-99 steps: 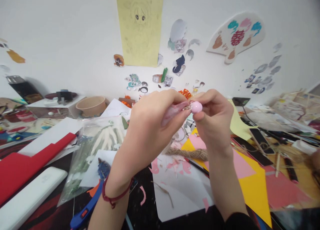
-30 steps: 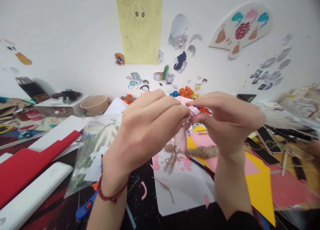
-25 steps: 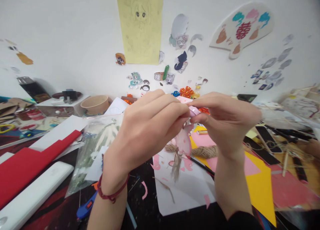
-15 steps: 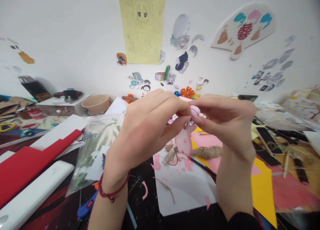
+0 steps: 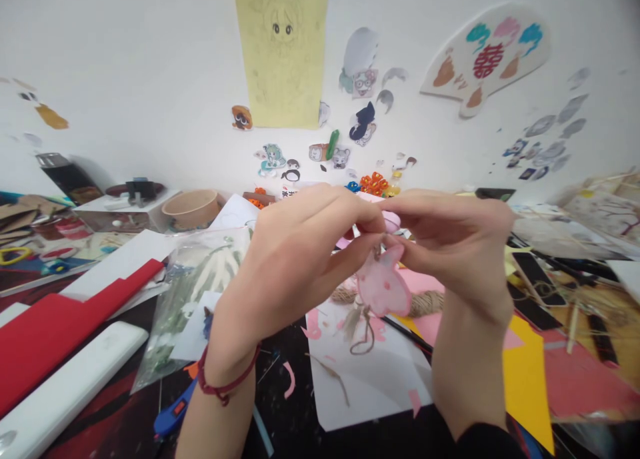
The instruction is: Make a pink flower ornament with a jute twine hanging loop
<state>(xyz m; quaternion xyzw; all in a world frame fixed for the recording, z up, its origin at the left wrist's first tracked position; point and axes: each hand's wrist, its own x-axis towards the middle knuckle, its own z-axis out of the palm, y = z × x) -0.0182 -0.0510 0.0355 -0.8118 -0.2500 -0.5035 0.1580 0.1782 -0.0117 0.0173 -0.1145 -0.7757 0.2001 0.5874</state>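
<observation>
Raised over the middle of the table, my left hand (image 5: 300, 252) and my right hand (image 5: 450, 239) meet with their thumbs and fingers pinched together. Between the fingertips shows a smooth lilac piece (image 5: 391, 221) whose kind I cannot make out. Below them hangs a flat pink pendant (image 5: 383, 286) with darker pink spots, a twine tassel and a loop of cord. Its top end is at both hands' fingertips, where the fingers hide the joint. Under the hands lies a white paper sheet (image 5: 370, 392) with pink paper scraps, and behind the pendant is a twine bundle (image 5: 425, 303).
On the left are a red folded card (image 5: 50, 332), a white bar-shaped case (image 5: 80, 386), a clear plastic bag (image 5: 170, 312) and a blue cutter (image 5: 175, 409). Yellow paper (image 5: 527, 379) and a phone (image 5: 537, 279) lie right. A clay bowl (image 5: 193, 209) stands behind.
The pink pendant has swung to the right and turned, and more of it now shows below the fingers. Both hands have shifted only slightly.
</observation>
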